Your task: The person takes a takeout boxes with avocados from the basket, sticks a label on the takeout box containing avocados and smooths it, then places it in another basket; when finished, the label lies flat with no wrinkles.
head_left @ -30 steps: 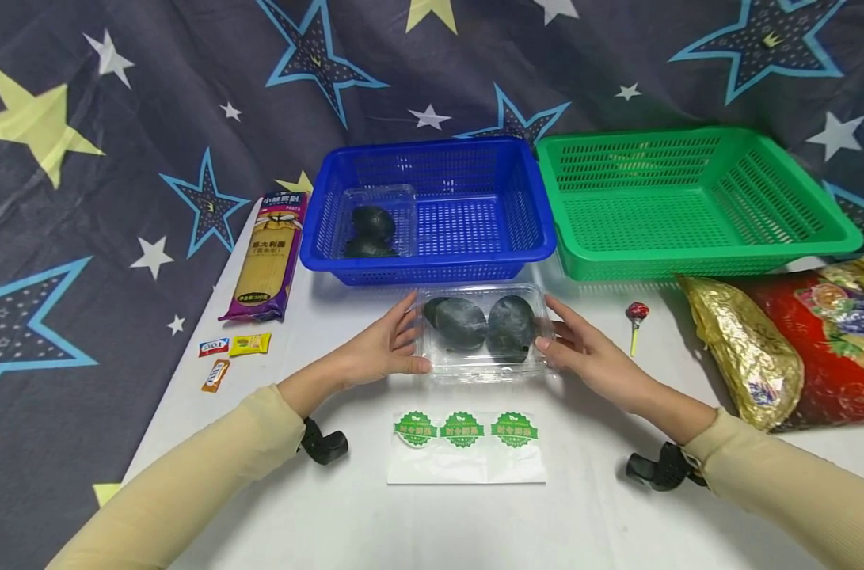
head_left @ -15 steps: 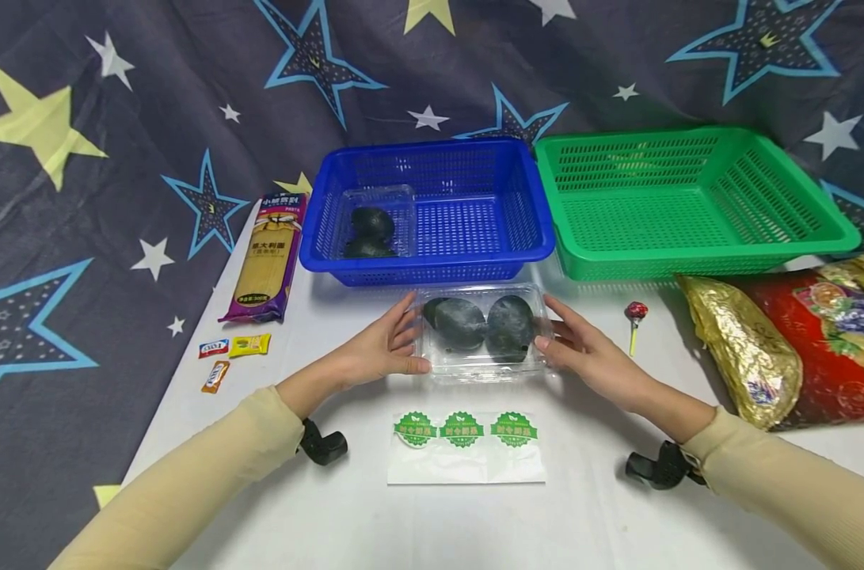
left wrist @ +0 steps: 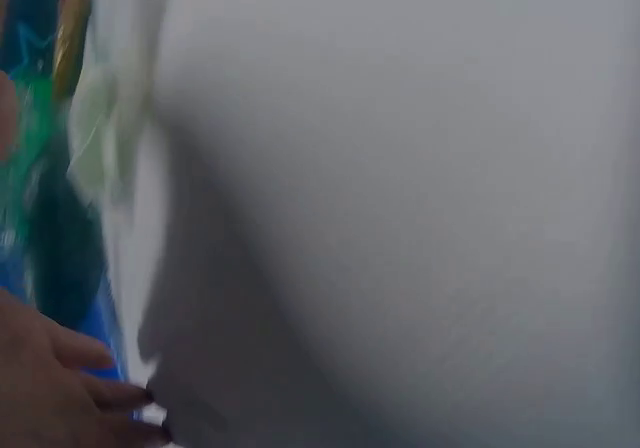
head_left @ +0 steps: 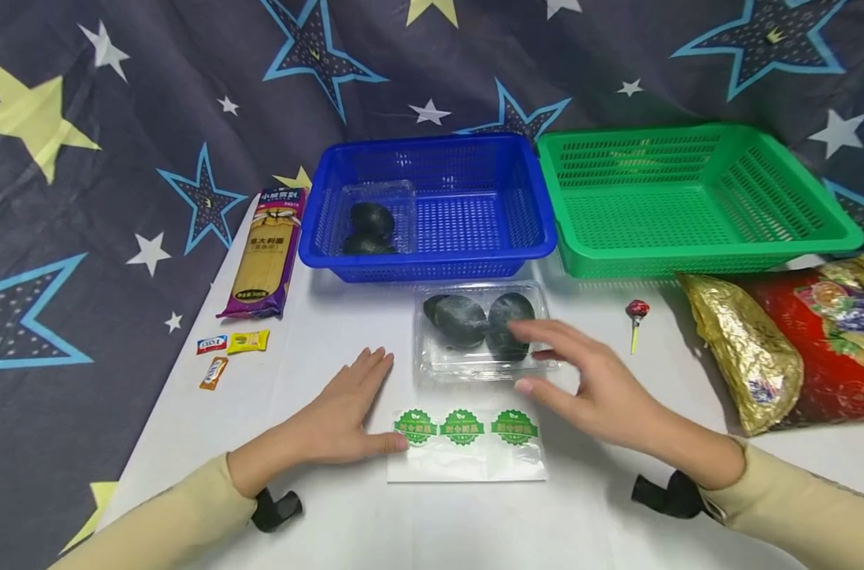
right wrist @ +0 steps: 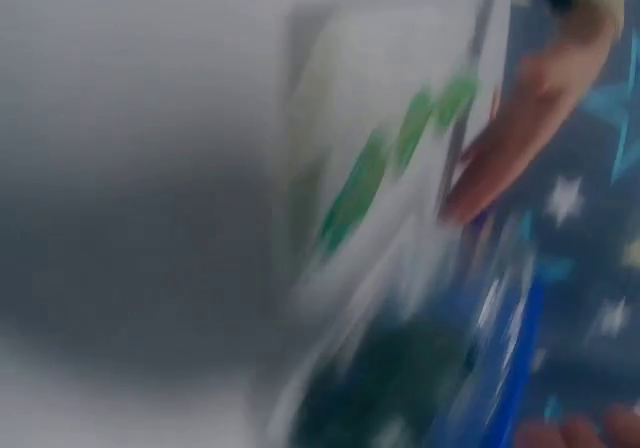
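A lidded clear plastic fruit box with dark green, avocado-like fruits inside sits mid-table in the head view. In front of it lies a white sheet bearing three round green stickers. My left hand is left of the sheet, palm down with fingers spread and the thumb tip at the leftmost sticker. My right hand hovers by the box's right front corner, fingers loosely bent and overlapping the box in this view. Neither hand holds anything. Both wrist views are blurred; the right wrist view shows the green stickers.
Behind stand a blue basket, with a second clear box of dark fruits in it, and a green basket. A pasta pack and small wrapped candies lie left. Right are a lollipop and a red-gold bag.
Both hands have let go of the sides of the clear box and drawn back toward the body, the left one down toward the sticker sheet. The box has stayed in place.
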`<state>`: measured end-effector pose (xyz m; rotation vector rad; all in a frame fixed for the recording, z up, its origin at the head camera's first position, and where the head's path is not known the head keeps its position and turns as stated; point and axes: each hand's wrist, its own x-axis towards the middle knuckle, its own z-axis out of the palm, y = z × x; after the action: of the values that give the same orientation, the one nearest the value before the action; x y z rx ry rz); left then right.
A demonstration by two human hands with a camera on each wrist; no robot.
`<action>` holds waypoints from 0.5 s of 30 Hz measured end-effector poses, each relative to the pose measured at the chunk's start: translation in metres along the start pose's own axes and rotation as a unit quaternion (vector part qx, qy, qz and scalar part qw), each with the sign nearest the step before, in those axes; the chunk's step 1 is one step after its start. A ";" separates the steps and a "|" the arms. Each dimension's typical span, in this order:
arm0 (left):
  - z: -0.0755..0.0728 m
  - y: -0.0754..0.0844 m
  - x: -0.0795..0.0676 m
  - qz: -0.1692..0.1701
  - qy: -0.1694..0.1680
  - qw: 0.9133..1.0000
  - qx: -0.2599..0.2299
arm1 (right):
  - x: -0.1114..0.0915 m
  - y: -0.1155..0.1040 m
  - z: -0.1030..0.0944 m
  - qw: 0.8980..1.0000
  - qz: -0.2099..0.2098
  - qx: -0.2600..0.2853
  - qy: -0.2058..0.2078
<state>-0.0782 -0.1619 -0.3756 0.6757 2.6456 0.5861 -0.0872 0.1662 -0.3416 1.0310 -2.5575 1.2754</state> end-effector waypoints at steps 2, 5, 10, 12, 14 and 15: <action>0.007 0.001 -0.006 0.001 0.002 0.999 0.046 | 0.004 -0.013 0.016 0.998 -0.033 -0.017 -0.059; 0.015 0.003 -0.010 -0.004 0.001 0.996 0.090 | 0.013 -0.027 0.042 0.984 -0.052 -0.034 -0.166; 0.020 0.005 -0.009 -0.011 -0.009 0.993 0.121 | 0.034 -0.036 0.077 0.951 -0.075 -0.098 -0.282; 0.020 0.005 -0.009 -0.010 -0.010 0.992 0.129 | 0.042 -0.037 0.087 0.938 -0.098 -0.144 -0.300; 0.020 0.006 -0.009 -0.009 -0.006 0.990 0.138 | 0.048 -0.036 0.096 0.923 -0.123 -0.190 -0.311; 0.020 0.006 -0.010 -0.010 -0.006 0.990 0.141 | 0.050 -0.036 0.099 0.915 -0.134 -0.212 -0.315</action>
<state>-0.0593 -0.1560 -0.3879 0.7276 2.7478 0.2016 -0.0840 0.0510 -0.3627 1.8140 -2.7642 0.3054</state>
